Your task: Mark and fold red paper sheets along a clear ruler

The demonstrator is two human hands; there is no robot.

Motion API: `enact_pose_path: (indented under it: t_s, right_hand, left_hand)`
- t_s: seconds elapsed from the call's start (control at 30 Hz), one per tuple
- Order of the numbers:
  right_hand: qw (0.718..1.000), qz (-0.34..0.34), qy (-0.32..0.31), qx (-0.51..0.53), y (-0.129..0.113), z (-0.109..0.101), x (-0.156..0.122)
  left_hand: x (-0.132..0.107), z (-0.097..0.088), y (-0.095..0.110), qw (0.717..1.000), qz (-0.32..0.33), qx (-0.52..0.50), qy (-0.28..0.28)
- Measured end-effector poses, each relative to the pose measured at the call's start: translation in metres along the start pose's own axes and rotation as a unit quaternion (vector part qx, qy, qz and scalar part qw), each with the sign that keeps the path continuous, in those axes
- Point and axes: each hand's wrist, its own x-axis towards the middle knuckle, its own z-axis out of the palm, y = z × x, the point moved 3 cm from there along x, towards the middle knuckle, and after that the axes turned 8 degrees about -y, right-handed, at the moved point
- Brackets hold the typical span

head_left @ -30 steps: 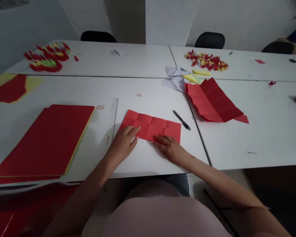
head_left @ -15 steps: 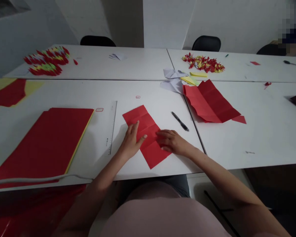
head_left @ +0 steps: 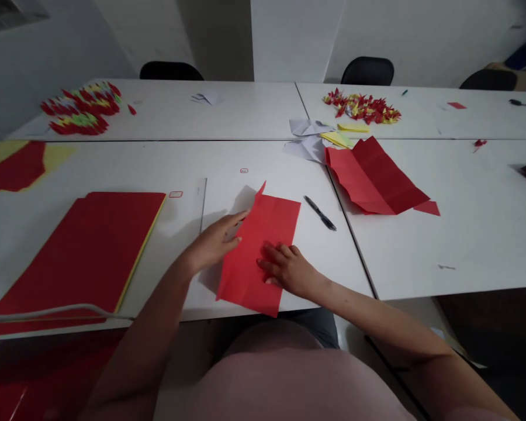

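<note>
A creased sheet of red paper (head_left: 263, 245) lies before me, its left side lifted off the table as a flap. At that raised side is my left hand (head_left: 214, 241), open, thumb and fingers apart, fingertips against the flap. My right hand (head_left: 289, 270) rests on the sheet's right half, fingers spread and a little bent. Right of the sheet lies a black pen (head_left: 319, 213). A clear ruler (head_left: 203, 202) is partly hidden behind my left forearm and hand.
A stack of red and yellow paper (head_left: 87, 251) lies on the left. To the right is a larger creased red sheet (head_left: 377, 178). Piles of small folded paper pieces (head_left: 81, 108) and red and yellow paper stars (head_left: 363, 108) lie on the far table. A pale cable (head_left: 61, 311) crosses the front edge.
The red sheet has turned and widened, with its left side now standing up. My left hand has moved left to that edge; my right hand has shifted slightly left and down.
</note>
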Motion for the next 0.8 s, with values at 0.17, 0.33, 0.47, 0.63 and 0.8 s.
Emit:
enact_pose_path:
  t_s: [0.17,0.33,0.47,0.63,0.8]
  right_hand:
    - [0.998,0.04,0.039,0.016,-0.017,0.005,-0.006]
    - [0.998,0.05,0.025,0.03,-0.034,0.005,-0.007]
    - [0.998,-0.012,-0.017,0.053,-0.033,-0.005,-0.013]
    - [0.995,-0.048,-0.034,0.079,0.009,-0.022,-0.032]
    - [0.995,0.0,-0.066,0.072,0.053,-0.025,-0.052]
  left_hand:
    - [-0.012,-0.024,-0.008,0.959,-0.09,0.252,0.096]
    - [-0.025,0.017,0.009,0.933,-0.067,0.347,0.072]
    - [-0.041,0.047,0.013,0.974,-0.015,0.226,-0.02]
    - [-0.056,0.058,0.002,0.978,-0.003,0.197,-0.066]
    - [-0.059,0.06,-0.002,0.972,-0.027,0.191,-0.133]
